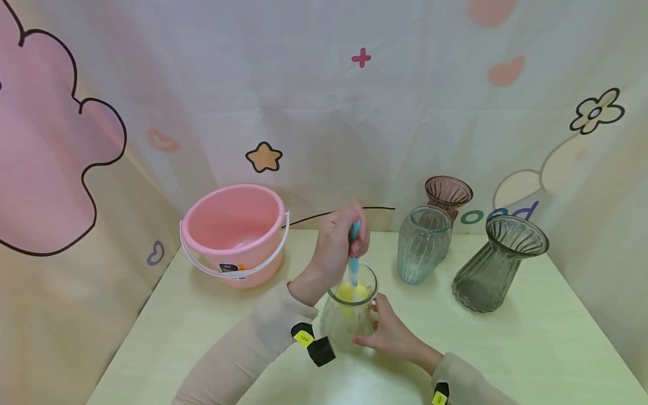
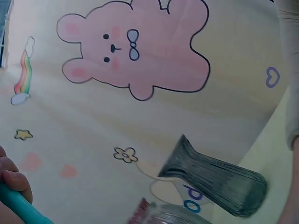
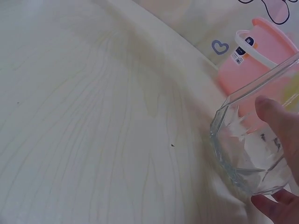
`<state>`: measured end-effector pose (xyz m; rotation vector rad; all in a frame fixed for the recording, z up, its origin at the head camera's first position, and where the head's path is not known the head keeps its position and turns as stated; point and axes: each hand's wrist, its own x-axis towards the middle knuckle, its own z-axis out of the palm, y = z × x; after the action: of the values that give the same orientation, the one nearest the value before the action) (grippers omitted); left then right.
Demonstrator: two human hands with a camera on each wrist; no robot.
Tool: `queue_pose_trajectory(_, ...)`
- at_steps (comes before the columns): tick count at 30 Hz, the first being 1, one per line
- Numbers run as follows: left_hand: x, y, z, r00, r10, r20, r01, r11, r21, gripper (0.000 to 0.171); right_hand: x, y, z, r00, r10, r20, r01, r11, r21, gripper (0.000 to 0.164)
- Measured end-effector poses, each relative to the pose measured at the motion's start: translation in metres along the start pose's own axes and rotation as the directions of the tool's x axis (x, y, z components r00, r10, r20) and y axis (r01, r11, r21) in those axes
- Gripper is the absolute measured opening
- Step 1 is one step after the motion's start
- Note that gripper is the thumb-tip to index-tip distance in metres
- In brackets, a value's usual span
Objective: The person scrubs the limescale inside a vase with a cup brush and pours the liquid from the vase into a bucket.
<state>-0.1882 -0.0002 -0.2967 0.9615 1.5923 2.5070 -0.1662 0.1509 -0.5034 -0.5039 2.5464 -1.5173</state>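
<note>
At the middle of the table in the head view is a clear glass vase (image 1: 332,325) with a wide rim. My left hand (image 1: 334,244) grips the teal handle of a bottle brush (image 1: 354,271) from above. The brush's yellow sponge head (image 1: 346,292) is inside the vase, seen through the mouth and glass. My right hand (image 1: 392,333) holds the vase's lower right side, thumb toward the front. In the right wrist view the faceted vase (image 3: 247,156) lies between that hand's thumb and fingers. The left wrist view shows only some left-hand fingers (image 2: 16,182) around the teal handle.
A pink bucket (image 1: 255,278) with a white handle stands at the back left. At right are a pale green glass vase (image 1: 422,250), a reddish vase (image 1: 448,194) partly hidden behind it, and a grey vase (image 1: 486,275). A printed curtain (image 1: 324,112) hangs behind the table.
</note>
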Motion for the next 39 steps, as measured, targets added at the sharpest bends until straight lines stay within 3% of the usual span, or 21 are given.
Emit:
queue_pose_trajectory(5,-0.01,-0.031,-0.01,0.994,-0.098,-0.054,0.1,0.995,0.024,0.042,0.0,0.0,0.001,1.0,-0.007,-0.004,0.007,1.0,-0.014,0.096)
queue_pose_trajectory(10,-0.014,-0.045,-0.015,0.997,-0.069,-0.043,0.072,0.996,0.057,0.042,0.0,-0.001,0.0,1.0,-0.018,0.008,0.018,1.0,-0.001,0.095)
queue_pose_trajectory(18,-0.015,-0.045,-0.019,0.998,-0.031,-0.048,0.034,0.998,0.06,0.04,0.002,-0.002,-0.009,0.983,-0.091,0.158,0.085,0.995,0.045,0.09)
queue_pose_trajectory(28,-0.021,-0.046,-0.022,1.0,-0.011,-0.015,0.012,0.999,0.036,0.034,0.012,0.008,-0.03,0.938,-0.014,0.345,-0.019,0.996,0.092,0.089)
queue_pose_trajectory(32,-0.022,-0.044,-0.021,1.0,-0.006,-0.024,0.007,1.0,0.027,0.032,0.014,0.01,-0.029,0.932,0.014,0.363,-0.058,0.992,0.109,0.084)
queue_pose_trajectory(39,-0.018,-0.033,-0.012,0.999,-0.009,-0.037,0.01,0.999,0.038,0.036,0.009,0.009,-0.025,0.958,-0.022,0.286,-0.018,0.99,0.136,0.085)
